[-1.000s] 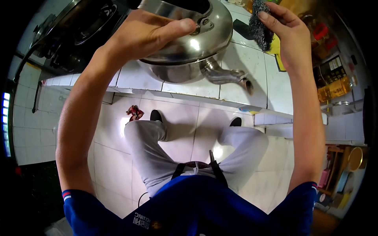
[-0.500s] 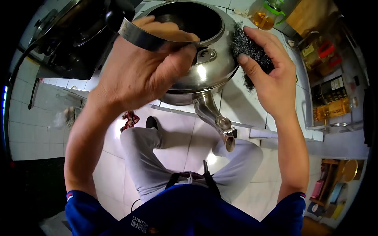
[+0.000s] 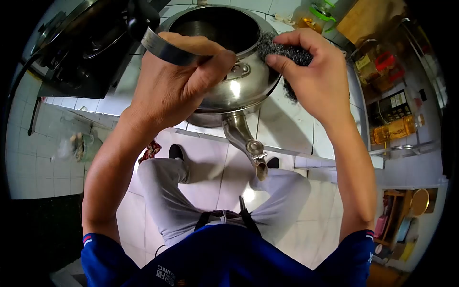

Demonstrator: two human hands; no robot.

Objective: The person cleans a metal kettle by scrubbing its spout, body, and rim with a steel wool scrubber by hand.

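Note:
A shiny metal kettle (image 3: 236, 93) stands on the white tiled counter with its lid off, its dark mouth open and its spout (image 3: 239, 135) pointing down over the front edge. Its flat, curved metal handle (image 3: 165, 48) rises across the opening. My left hand (image 3: 172, 86) is closed round that handle, hiding much of it. In my right hand (image 3: 325, 79), a dark steel wool scrubber (image 3: 294, 55) is pinched between thumb and fingers. The scrubber touches the kettle's right shoulder, close to the rim.
A black stove (image 3: 76, 76) with a wok lies to the left. Behind on the right stand a glass jug (image 3: 311, 21) with a green lid and a wooden board (image 3: 366, 19). Bottles, including one of yellow oil (image 3: 397, 129), fill a rack at the right.
My right hand has moved the scrubber leftward over the kettle's shoulder, nearer the rim. My left hand keeps its hold on the handle. The whole view has shifted slightly.

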